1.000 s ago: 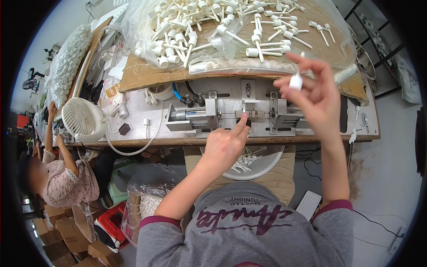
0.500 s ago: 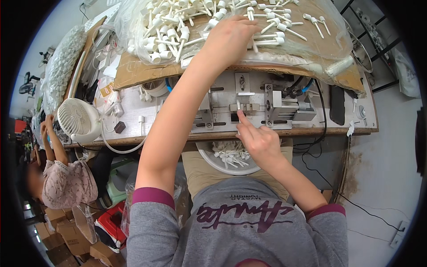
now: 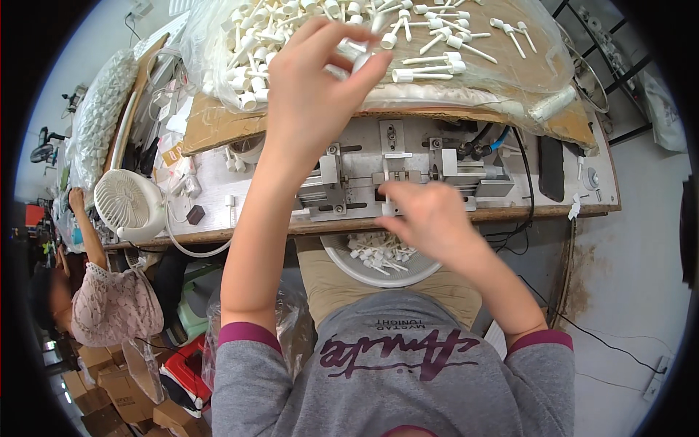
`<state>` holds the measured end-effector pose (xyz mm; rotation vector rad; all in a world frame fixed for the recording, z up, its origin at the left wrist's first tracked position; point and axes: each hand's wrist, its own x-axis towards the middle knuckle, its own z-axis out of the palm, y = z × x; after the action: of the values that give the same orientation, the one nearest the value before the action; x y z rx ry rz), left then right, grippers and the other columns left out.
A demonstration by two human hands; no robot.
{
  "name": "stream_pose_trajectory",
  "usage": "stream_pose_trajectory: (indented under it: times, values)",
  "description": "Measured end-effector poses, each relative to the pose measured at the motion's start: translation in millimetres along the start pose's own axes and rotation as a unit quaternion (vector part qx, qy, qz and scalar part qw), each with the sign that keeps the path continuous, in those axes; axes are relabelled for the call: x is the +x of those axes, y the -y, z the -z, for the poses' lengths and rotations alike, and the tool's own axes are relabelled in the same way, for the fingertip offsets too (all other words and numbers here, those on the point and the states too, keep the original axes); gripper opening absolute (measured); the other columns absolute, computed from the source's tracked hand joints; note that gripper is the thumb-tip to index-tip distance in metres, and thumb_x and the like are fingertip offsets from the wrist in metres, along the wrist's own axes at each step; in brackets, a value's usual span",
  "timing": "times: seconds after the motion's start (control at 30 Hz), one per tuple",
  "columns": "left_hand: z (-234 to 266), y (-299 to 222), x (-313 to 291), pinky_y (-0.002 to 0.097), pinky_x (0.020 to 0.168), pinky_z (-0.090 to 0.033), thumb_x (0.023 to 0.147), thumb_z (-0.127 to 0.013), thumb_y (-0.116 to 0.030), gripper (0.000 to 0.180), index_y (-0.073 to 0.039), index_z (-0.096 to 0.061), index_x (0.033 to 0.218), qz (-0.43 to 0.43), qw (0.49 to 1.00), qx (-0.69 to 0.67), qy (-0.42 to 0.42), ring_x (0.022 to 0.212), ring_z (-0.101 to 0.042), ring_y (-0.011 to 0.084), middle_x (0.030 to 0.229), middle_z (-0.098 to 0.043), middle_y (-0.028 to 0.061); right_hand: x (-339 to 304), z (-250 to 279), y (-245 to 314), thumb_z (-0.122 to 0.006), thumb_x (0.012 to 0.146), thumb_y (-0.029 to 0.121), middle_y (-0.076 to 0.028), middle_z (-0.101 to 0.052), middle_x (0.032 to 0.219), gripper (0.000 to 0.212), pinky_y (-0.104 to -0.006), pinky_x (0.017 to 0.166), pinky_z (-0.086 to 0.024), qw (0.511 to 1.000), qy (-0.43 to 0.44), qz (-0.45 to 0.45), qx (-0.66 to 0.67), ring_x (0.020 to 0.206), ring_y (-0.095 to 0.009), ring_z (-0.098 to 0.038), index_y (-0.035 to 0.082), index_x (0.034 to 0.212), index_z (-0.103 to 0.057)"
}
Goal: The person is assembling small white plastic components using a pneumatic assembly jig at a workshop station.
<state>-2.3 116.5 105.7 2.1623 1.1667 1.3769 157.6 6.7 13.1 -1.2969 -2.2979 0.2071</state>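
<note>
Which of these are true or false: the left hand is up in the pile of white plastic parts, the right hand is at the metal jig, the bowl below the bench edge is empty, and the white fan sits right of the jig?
1. The left hand reaches into the pile of white plastic parts at the back of the bench. True.
2. The right hand is at the metal jig. True; whether its fingers hold a part cannot be told.
3. The white bowl below the bench edge is empty. False: it holds white stemmed parts.
4. The white fan sits right of the jig. False: it stands at the left, near the bench's front edge.
</note>
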Motion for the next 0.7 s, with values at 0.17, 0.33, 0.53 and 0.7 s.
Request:
stream_pose_trajectory:
  times: [0.17,0.33,0.53,0.7]
  values:
    - [18,-8,-80,0.0242,0.066,-0.062,0.073,-0.082,-0.004,0.026,-0.004,-0.072,0.097,0.038,0.992,-0.087,0.079,0.091,-0.067,0.0133,0.115,-0.06,0.008,56,61,-47,-0.075,0.078,0.02,-0.01,-0.07,0.092,0.027,-0.0369,0.065,-0.054,0.981,-0.185,-0.043,-0.043,0.074,-0.03,-0.067,0.01,0.102,-0.068]
    - [-7,1,-151,0.0301,0.075,-0.059,0.079,-0.075,-0.004,0.029,-0.001,-0.069,0.108,-0.024,0.985,0.06,0.163,0.091,-0.07,0.0219,0.129,-0.062,0.0132,113,74,-110,-0.069,0.079,0.009,-0.008,-0.07,0.093,0.025,-0.0383,0.077,-0.05,0.981,-0.102,-0.03,-0.165,0.087,-0.026,-0.064,0.007,0.104,-0.067]
    - [-35,13,-172,0.0276,0.056,-0.051,0.074,-0.077,-0.01,0.031,-0.005,-0.071,0.103,-0.105,0.949,0.245,0.167,0.059,-0.064,0.0176,0.123,-0.067,0.0082,151,82,-84,-0.06,0.076,0.0,-0.015,-0.066,0.087,0.014,-0.0404,0.075,-0.049,0.975,0.114,-0.098,-0.161,0.086,-0.031,-0.063,0.0,0.09,-0.06]
    - [-40,15,-161,0.0286,0.054,-0.049,0.073,-0.077,-0.011,0.027,-0.007,-0.073,0.099,-0.095,0.952,0.231,0.176,0.054,-0.062,0.0177,0.119,-0.069,0.0074,135,80,-111,-0.064,0.079,0.002,-0.015,-0.064,0.088,0.013,-0.0391,0.07,-0.048,0.988,0.029,0.03,-0.151,0.08,-0.032,-0.062,0.0,0.092,-0.06]
